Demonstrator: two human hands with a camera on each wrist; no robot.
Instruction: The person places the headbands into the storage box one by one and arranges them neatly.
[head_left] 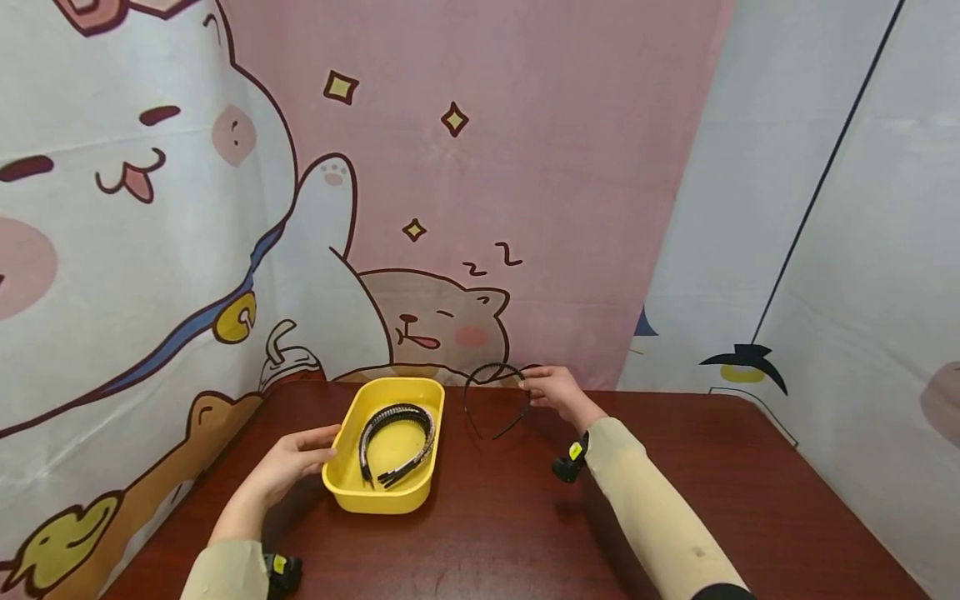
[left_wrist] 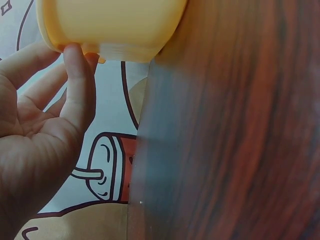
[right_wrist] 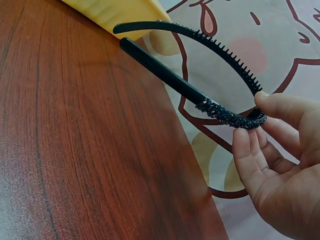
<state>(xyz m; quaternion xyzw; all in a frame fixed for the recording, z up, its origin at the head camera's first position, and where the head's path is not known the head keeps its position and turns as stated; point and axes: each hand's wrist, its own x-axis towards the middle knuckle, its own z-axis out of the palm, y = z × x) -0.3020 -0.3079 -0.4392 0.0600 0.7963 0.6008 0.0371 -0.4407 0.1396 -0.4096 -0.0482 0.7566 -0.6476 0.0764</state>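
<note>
My right hand (head_left: 555, 393) pinches a black headband (head_left: 467, 400) above the table, to the right of a yellow tub (head_left: 386, 500). In the right wrist view the headband (right_wrist: 222, 114) has small teeth along its inside and dark sparkling beads on its outer band. Thumb and fingers hold it near its crown, and its two ends point away from the hand. My left hand (head_left: 281, 467) touches the tub's left side with fairly straight fingers; the left wrist view shows fingertips (left_wrist: 75, 52) against the tub. Inside the tub lie several dark headbands (head_left: 397, 412), close together.
The brown wooden table (head_left: 495, 533) stretches to both sides and toward me. A cartoon-printed cloth (head_left: 562, 167) hangs behind its far edge, with printed cloth at the left and right too. Dark devices with yellow labels sit on both wrists.
</note>
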